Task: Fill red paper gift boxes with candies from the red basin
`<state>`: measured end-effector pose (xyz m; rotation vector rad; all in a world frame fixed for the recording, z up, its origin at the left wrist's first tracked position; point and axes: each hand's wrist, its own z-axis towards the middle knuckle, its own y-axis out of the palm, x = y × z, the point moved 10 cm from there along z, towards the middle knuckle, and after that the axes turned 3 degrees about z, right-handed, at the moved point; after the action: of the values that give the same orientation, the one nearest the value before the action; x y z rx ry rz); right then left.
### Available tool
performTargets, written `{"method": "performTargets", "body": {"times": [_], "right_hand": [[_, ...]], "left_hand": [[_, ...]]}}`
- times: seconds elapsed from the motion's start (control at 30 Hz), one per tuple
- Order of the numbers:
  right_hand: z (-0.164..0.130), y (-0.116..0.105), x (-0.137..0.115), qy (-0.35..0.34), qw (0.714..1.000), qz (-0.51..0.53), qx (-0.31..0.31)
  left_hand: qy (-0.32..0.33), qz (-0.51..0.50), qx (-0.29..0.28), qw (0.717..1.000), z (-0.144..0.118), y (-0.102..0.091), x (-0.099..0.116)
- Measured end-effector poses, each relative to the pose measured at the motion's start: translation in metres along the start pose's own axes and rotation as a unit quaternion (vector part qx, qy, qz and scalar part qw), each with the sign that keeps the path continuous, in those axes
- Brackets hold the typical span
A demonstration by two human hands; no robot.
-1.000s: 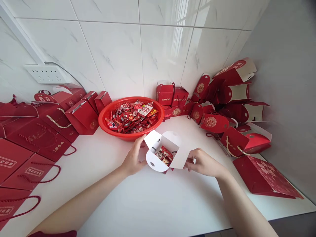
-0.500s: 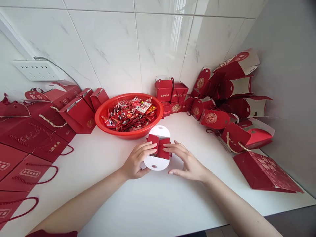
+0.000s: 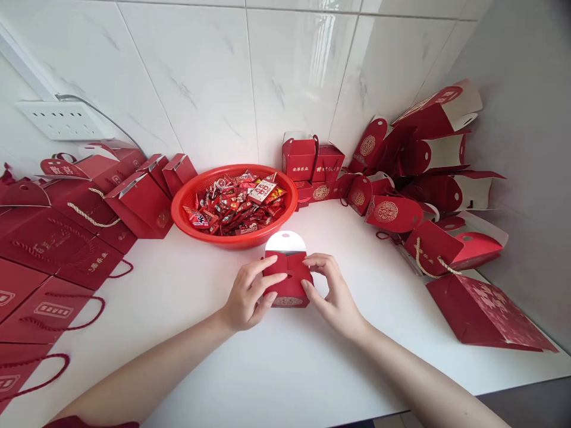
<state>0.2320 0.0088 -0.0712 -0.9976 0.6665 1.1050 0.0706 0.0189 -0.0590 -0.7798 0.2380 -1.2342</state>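
Note:
A small red gift box (image 3: 288,279) with a gold round emblem stands on the white table in front of me. Its near flap lies folded over the top, while the far flap (image 3: 286,242) stands up, showing its white inside and a hole. My left hand (image 3: 253,292) grips the box's left side, fingers over the folded flap and thumb at the front corner. On the right side, my right hand (image 3: 332,289) holds the box with its fingers behind and thumb at the near right edge. What is inside the box is hidden.
Behind the box, a red plastic basket (image 3: 178,223) holds many wrapped sweets (image 3: 236,202). Red boxes with rope handles (image 3: 53,297) crowd the left. Open boxes (image 3: 439,190) lean in a pile on the right, and small boxes (image 3: 307,166) stand by the tiled wall (image 3: 214,83).
The near flap has gone from lying out toward me, white side up, to folded over the box top. Both hands have closed in on the box's sides.

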Motion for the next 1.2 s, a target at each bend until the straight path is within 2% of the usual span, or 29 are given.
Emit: {"method": "performTargets", "body": {"times": [0.07,0.17,0.33,0.43,0.6,0.67,0.8,0.93,1.1,1.2], "right_hand": [[0.0,-0.001,0.01,0.025,0.999,0.027,0.008],[0.002,0.003,0.023,0.051,0.996,0.072,-0.03],[0.006,0.008,0.024,0.051,0.983,0.144,-0.101],[0.007,0.007,0.013,0.02,0.987,0.103,-0.123],[0.006,0.005,0.002,-0.014,0.991,0.025,-0.13],[0.005,0.005,0.002,-0.019,0.991,0.012,-0.131],[0.006,0.005,0.002,-0.027,0.991,-0.003,-0.133],[0.005,0.004,0.003,-0.025,0.99,-0.035,-0.135],[0.005,0.003,0.002,-0.027,0.989,-0.063,-0.129],[0.004,0.003,-0.002,-0.051,0.986,-0.083,-0.138]], "left_hand": [[-0.002,-0.003,-0.047,0.999,0.002,0.008,-0.003],[-0.003,-0.049,-0.091,0.995,0.004,0.018,-0.007],[-0.005,-0.074,-0.103,0.992,0.003,0.021,-0.009],[0.001,-0.063,-0.092,0.994,0.0,0.019,-0.007],[0.044,-0.019,-0.02,0.999,-0.004,0.007,0.001],[0.049,-0.01,-0.008,0.999,-0.005,0.005,0.001],[0.007,-0.038,-0.048,0.998,0.0,0.011,-0.007],[-0.012,-0.012,-0.096,0.995,0.008,0.017,-0.012],[0.008,-0.004,-0.097,0.995,0.01,0.015,-0.012],[0.027,0.002,-0.078,0.997,0.013,0.005,-0.017]]}}
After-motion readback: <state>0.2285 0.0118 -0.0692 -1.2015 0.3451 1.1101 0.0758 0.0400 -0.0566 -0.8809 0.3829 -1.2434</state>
